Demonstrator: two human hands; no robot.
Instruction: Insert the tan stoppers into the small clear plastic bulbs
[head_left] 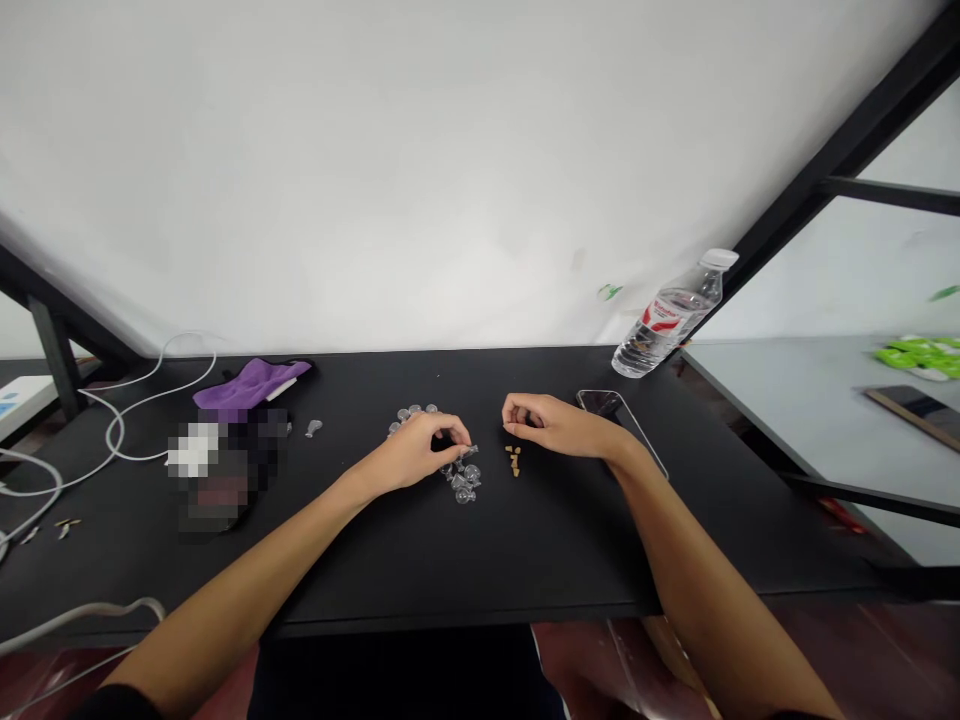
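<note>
My left hand (425,446) reaches over a loose pile of clear plastic suction cups (463,482), thumb and forefinger pinched on one small clear suction cup (471,450). More clear suction cups (414,411) lie just behind that hand, partly hidden by it. To the right, my right hand (541,422) hovers or rests low over the table with its fingertips closed together; what they hold, if anything, is too small to see. Right below its fingertips lie several small brass-coloured pieces (514,458).
A phone (622,425) lies beside my right wrist. At the back right stands a water bottle (667,312). A purple cloth (253,384), a blurred-out object (225,470) and white cables (120,425) occupy the left of the black table (465,570). A lone clear piece (313,428) lies nearby.
</note>
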